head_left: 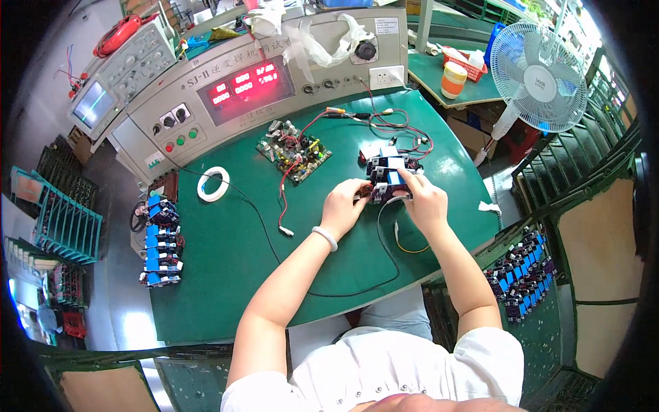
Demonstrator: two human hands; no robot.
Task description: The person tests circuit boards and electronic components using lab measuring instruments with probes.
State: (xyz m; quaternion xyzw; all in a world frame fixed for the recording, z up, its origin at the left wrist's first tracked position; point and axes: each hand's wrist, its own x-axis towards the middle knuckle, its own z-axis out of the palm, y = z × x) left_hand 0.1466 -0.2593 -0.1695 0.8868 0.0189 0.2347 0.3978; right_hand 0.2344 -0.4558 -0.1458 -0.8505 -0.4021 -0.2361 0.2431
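Observation:
A small dark circuit board module (379,167) with blue blocks and black parts lies on the right half of the green bench. My left hand (343,209), wearing a pale bracelet at the wrist, has its thumb and fingers closed on the module's near left edge. My right hand (427,202) reaches over the right side, a finger at a blue block. Under its thumb is a grey test probe (396,200), which joins a black cable (392,257). A yellow lead (414,251) hangs by this hand. The exact contact points are hidden by my fingers.
A bare circuit board (295,152) with red wires lies left of the module. White tape (213,184) and stacked blue modules (162,240) sit further left. Behind stand a test console (250,89) with lit red displays and an oscilloscope (96,106). A fan (539,86) stands right.

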